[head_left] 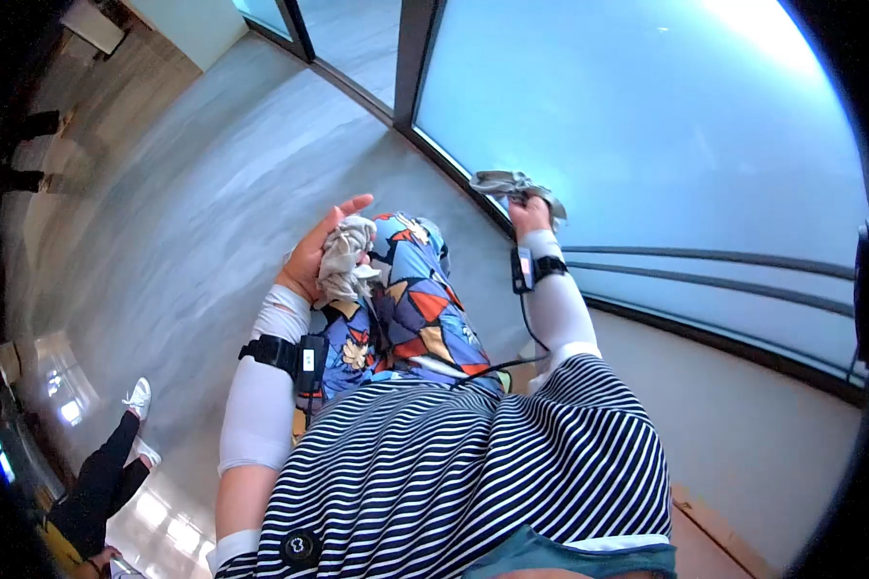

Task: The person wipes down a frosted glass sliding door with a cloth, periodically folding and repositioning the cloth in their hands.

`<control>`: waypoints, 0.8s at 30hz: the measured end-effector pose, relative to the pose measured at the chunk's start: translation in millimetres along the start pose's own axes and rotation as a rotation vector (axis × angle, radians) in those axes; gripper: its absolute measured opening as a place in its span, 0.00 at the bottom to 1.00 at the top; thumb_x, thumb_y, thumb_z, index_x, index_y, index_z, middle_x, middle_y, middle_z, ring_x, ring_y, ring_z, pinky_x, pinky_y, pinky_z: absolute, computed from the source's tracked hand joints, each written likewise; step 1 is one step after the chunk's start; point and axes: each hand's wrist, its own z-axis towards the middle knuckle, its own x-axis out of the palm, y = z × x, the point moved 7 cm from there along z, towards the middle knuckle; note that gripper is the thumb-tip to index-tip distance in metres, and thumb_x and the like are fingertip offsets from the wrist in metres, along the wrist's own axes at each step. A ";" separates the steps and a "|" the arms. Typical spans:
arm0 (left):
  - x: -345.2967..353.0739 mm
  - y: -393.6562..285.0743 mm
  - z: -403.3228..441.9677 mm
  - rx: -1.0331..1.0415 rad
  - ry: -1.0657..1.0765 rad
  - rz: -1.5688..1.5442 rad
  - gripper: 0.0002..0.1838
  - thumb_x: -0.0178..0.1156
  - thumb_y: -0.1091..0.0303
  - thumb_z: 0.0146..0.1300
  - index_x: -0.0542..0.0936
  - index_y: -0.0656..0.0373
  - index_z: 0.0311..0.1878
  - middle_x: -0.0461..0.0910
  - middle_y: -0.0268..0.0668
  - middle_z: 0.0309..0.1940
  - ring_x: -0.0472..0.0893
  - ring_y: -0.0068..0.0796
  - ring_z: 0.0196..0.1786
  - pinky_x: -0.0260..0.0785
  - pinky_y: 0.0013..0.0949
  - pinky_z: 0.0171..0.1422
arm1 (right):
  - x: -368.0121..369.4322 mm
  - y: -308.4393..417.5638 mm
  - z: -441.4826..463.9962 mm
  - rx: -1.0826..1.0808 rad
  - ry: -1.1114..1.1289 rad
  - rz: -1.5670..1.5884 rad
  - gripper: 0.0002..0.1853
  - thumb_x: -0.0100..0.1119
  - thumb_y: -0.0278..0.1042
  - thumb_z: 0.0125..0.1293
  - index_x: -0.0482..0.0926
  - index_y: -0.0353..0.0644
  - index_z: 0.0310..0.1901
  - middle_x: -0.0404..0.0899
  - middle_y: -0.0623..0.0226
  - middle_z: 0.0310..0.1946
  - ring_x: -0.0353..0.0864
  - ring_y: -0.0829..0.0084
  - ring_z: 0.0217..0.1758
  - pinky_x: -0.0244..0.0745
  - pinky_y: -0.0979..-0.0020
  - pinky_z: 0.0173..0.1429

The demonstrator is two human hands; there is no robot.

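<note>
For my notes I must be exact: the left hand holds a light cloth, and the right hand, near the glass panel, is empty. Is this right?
Not quite: the right hand, near the glass panel, holds a grey cloth, as the head view shows. The left hand does hold a light cloth.

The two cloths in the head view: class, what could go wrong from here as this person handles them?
The bunched cloth in the left hand might slip, since at least one finger sticks out rather than wrapping it.
The right hand, holding the grey cloth, appears close to the glass panel and could knock it.
The cable looping from that wrist could snag.
</note>
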 end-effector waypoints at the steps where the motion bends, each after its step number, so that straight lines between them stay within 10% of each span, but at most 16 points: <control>1: -2.5 2.2 2.0 0.005 -0.014 -0.007 0.33 0.51 0.44 0.72 0.64 0.56 0.71 0.81 0.39 0.39 0.80 0.26 0.34 0.77 0.30 0.40 | 23.7 8.9 5.6 0.040 0.083 -0.200 0.10 0.59 0.27 0.65 0.81 0.36 0.47 0.84 0.58 0.43 0.82 0.64 0.46 0.76 0.65 0.56; 2: -3.1 2.4 2.4 0.006 -0.024 -0.008 0.34 0.51 0.43 0.72 0.64 0.57 0.71 0.81 0.39 0.39 0.80 0.26 0.34 0.77 0.30 0.40 | 43.3 40.2 5.4 0.095 0.192 -0.551 0.14 0.62 0.29 0.62 0.81 0.34 0.48 0.84 0.57 0.43 0.82 0.64 0.46 0.75 0.66 0.55; 4: -2.5 -2.6 3.8 0.019 -0.023 -0.014 0.34 0.52 0.43 0.72 0.63 0.58 0.71 0.80 0.40 0.40 0.80 0.26 0.34 0.77 0.30 0.40 | 77.3 -44.2 50.1 0.250 0.064 0.027 0.18 0.65 0.31 0.59 0.81 0.32 0.50 0.84 0.57 0.44 0.82 0.64 0.46 0.74 0.66 0.54; 8: 5.4 -5.3 2.6 0.025 -0.081 0.005 0.34 0.52 0.45 0.72 0.63 0.58 0.72 0.80 0.40 0.39 0.80 0.25 0.33 0.77 0.29 0.39 | 118.1 0.5 57.4 0.106 0.343 -0.536 0.18 0.60 0.30 0.59 0.80 0.41 0.53 0.83 0.61 0.49 0.81 0.67 0.50 0.73 0.69 0.59; 13: 10.9 -4.0 5.0 0.024 -0.013 0.039 0.32 0.51 0.46 0.73 0.65 0.59 0.71 0.80 0.40 0.40 0.80 0.24 0.33 0.78 0.30 0.39 | 128.5 68.0 54.4 0.748 -0.115 1.416 0.10 0.52 0.28 0.70 0.79 0.39 0.48 0.82 0.58 0.48 0.80 0.60 0.52 0.74 0.54 0.61; 24: 6.9 7.2 1.1 0.014 0.050 0.009 0.31 0.50 0.46 0.74 0.65 0.57 0.70 0.80 0.39 0.40 0.79 0.25 0.31 0.78 0.31 0.38 | -101.9 168.1 -57.5 0.319 -0.190 1.281 0.11 0.59 0.31 0.68 0.79 0.43 0.50 0.81 0.63 0.53 0.78 0.61 0.58 0.75 0.53 0.63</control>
